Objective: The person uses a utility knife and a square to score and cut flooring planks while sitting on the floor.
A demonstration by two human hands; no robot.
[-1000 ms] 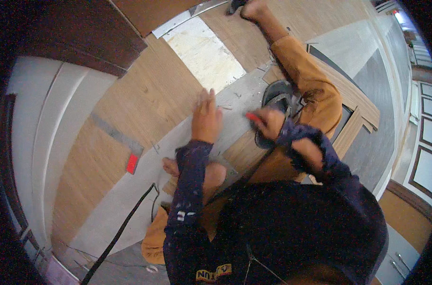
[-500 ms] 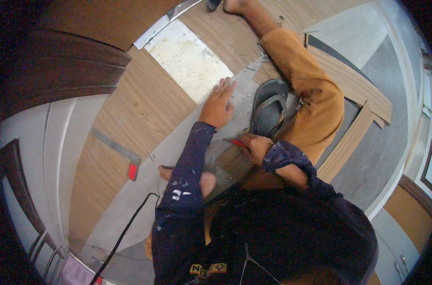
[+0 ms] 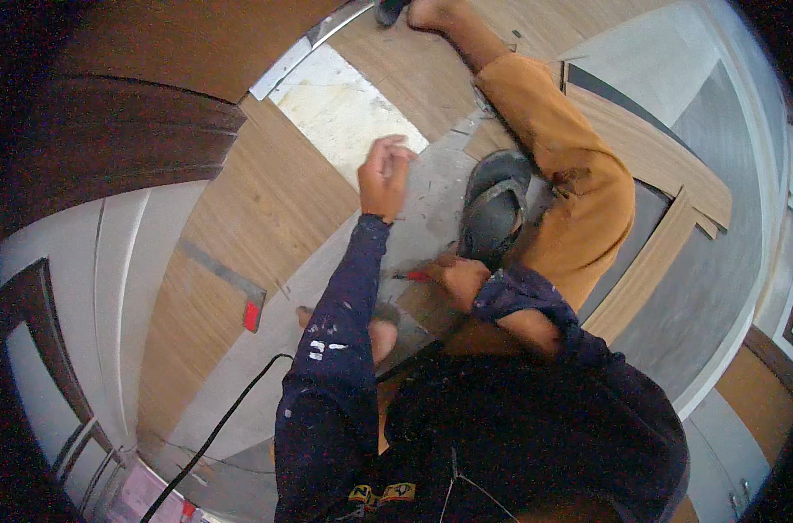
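Note:
Above the grey subfloor strip [image 3: 305, 266], beside a bare whitish patch [image 3: 344, 100] in the wood-look flooring, my left hand [image 3: 385, 179] is raised with loosely bent fingers and nothing visible in it. My right hand [image 3: 460, 281] is closed round a slim red-handled knife [image 3: 419, 276], its dark tip pointing left; motion blur hides the detail. A black flip-flop [image 3: 492, 218] lies just beyond that hand. To the left, a try square [image 3: 253, 312] with a red-marked handle rests across the laid wood-look planks [image 3: 274, 187] and the grey strip's edge.
My bent leg in orange-brown trousers [image 3: 579, 183] fills the right of the work spot. Loose plank pieces [image 3: 649, 261] lie beyond it on grey floor. A black cable [image 3: 218, 431] runs at lower left. A dark wooden door edge [image 3: 144, 131] stands at upper left.
My left hand has lifted and drawn back leftward from the whitish patch's corner, its fingers now more bent. The right hand with the knife has shifted slightly left and down.

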